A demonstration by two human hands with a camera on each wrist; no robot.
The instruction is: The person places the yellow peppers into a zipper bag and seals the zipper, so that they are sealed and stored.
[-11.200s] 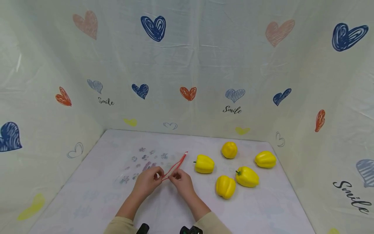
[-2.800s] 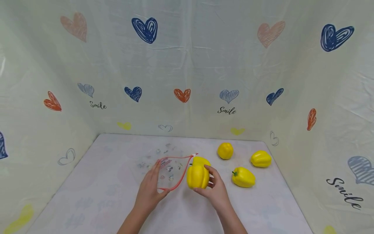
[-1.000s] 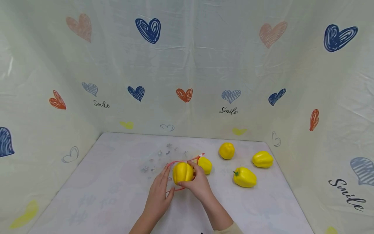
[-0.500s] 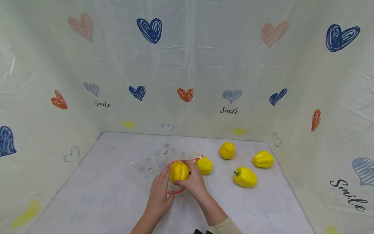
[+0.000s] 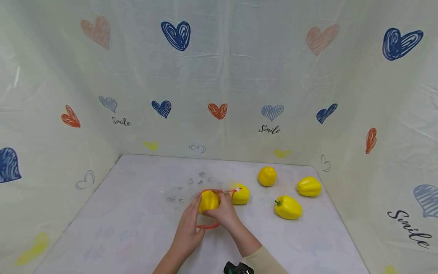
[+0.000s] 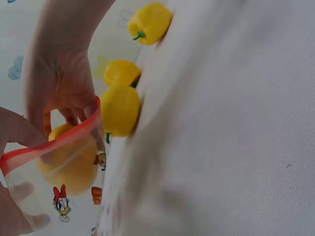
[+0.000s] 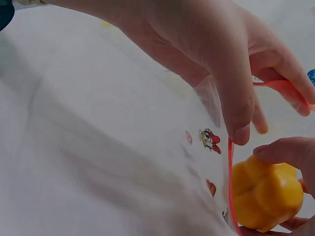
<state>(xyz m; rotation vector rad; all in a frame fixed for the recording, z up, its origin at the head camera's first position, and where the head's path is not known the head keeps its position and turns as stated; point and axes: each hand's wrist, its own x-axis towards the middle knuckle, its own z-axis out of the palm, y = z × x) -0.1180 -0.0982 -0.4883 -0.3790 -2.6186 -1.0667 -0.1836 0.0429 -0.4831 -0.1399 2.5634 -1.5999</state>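
Observation:
My right hand (image 5: 227, 213) grips a yellow bell pepper (image 5: 209, 201) in the mouth of a clear plastic bag (image 5: 171, 198) with a red zip rim and cartoon prints. Through the plastic (image 6: 60, 201), the left wrist view shows most of the pepper within the bag and the right fingers around its top. My left hand (image 5: 187, 224) has its thumb and fairly straight fingers spread at the rim, stretching the mouth apart. In the right wrist view the red rim (image 7: 231, 191) runs beside the pepper (image 7: 268, 191); the left thumb (image 7: 238, 120) lies at that rim.
One yellow pepper (image 5: 242, 195) sits just behind the bag's right corner. Three others, one at the back (image 5: 267, 176), one at far right (image 5: 309, 186) and one nearer (image 5: 288, 207), lie on the white-covered table (image 5: 113, 213). A heart-printed curtain (image 5: 222, 76) encloses it.
Earlier both hands pinched the bag's rim. The right hand then held the pepper right of the bag and has carried it left into the mouth. The left hand stays at the rim.

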